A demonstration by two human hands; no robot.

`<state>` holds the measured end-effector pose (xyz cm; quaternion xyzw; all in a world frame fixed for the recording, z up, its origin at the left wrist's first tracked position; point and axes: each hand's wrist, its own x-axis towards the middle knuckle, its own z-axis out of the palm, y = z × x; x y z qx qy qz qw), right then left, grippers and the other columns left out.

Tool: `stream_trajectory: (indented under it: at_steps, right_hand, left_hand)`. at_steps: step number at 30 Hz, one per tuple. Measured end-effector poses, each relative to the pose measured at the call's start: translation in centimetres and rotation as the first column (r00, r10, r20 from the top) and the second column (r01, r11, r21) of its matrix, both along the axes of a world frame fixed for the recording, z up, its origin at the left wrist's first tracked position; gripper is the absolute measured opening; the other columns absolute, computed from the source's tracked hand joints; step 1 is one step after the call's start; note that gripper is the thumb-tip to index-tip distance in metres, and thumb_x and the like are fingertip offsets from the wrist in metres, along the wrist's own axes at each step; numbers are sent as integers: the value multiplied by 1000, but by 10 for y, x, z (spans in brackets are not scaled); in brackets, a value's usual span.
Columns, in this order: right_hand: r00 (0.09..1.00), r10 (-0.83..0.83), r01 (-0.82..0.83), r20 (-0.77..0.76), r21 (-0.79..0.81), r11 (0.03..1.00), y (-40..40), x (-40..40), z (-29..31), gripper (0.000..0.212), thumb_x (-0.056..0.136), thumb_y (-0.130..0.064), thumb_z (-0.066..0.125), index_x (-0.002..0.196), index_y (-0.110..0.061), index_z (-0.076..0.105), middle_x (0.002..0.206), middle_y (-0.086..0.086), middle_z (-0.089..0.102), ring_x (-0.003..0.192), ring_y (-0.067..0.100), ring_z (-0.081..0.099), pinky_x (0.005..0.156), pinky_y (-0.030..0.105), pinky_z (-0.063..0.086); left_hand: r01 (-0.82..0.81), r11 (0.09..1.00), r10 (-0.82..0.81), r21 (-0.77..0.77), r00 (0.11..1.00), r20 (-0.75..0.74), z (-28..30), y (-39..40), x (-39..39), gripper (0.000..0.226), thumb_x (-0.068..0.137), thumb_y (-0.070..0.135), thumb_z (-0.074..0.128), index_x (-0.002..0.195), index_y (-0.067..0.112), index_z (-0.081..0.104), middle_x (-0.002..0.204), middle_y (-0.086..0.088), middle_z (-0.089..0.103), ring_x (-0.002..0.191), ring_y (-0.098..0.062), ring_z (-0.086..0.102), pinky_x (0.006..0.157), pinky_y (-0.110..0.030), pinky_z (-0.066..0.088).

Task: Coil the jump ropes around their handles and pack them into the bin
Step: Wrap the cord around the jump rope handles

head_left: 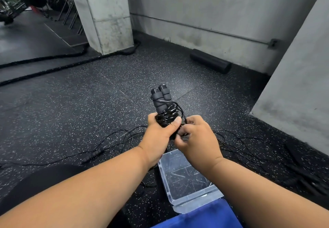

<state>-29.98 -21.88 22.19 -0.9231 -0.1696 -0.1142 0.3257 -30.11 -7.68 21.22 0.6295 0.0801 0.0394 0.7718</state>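
My left hand (160, 135) grips a pair of black foam jump rope handles (161, 97) held side by side and pointing away from me, with thin black cord (167, 114) wound in several turns around their lower half. My right hand (195, 136) pinches the cord's loose end just right of the handles. A clear plastic bin (165, 179) sits on the floor under my wrists, partly hidden by my right forearm. Another jump rope's black handle (93, 154) lies on the floor to the left, its cord (124, 135) sprawling in loose loops.
More loose black cord (249, 144) and dark handles (308, 179) lie on the floor at right. A black foam roller (210, 61) rests by the far wall. Thick battle ropes (53, 67) run past a concrete pillar (103, 13). Blue fabric (204, 217) shows at the bottom edge.
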Motion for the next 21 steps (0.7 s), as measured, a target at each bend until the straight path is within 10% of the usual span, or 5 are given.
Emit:
stream_trajectory:
  at_steps: [4,8,16,21]
  right_hand:
    - [984,35,21,-173,312,950,3,-1,11,15,80,-14,74,67,-16,66,109,-11,53,103,3,55,93,19,42]
    - [922,168,58,-348,554,831,3,-5,25,22,88,-4,65,67,-11,60,111,4,57,97,9,56,91,24,41]
    - [948,290,-266,-130,176,948,-11,-9,55,22,80,-30,61,71,-11,55,79,-1,59,83,15,53,78,27,43]
    - [879,341,-150,-334,485,861,-14,-13,73,28,91,-18,67,74,2,57,67,7,56,66,14,48,67,35,41]
  left_hand:
    - [-2,998,-1,-56,998,-63,6,5,4,48,96,24,76,129,14,43,112,-6,72,88,-14,74,65,-29,58]
    - [26,998,-32,-61,995,-94,0,9,8,53,96,21,76,132,8,40,114,-11,71,90,-17,74,71,-30,60]
    - [61,995,-65,-74,997,-50,-2,10,9,80,70,49,89,129,16,47,121,-13,71,107,-30,72,92,-52,58]
    - [122,992,-122,12,992,-17,-1,10,4,80,69,59,88,128,24,46,123,-13,71,116,-35,71,102,-63,55]
